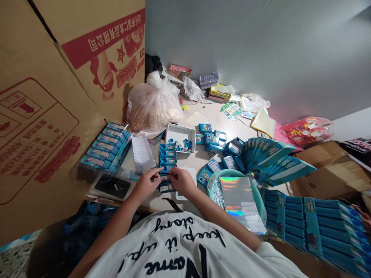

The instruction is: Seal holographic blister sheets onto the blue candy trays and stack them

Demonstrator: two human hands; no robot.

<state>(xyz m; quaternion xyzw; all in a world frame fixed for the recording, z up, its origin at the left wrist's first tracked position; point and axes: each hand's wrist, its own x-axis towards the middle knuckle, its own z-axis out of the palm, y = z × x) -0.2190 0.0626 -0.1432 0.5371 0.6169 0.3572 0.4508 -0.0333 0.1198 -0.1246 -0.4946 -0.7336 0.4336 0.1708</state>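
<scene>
A column of small blue boxes with round recesses stands upright in line in front of me, near the table's front edge. My left hand is at its lower left side, thumb and fingers brought together over one of the boxes. From the right, my right hand meets it, its fingertips pinched over the same box. What lies between the fingertips is too small to make out. Just beyond the column is a white open carton with several small blue and white round pieces inside.
Blue packs and a white plastic tray lie left, a dark phone nearer. Right are loose blue boxes, fanned blue cartons and a teal basin of pale pellets under a shiny sheet. Behind stands a tied bag.
</scene>
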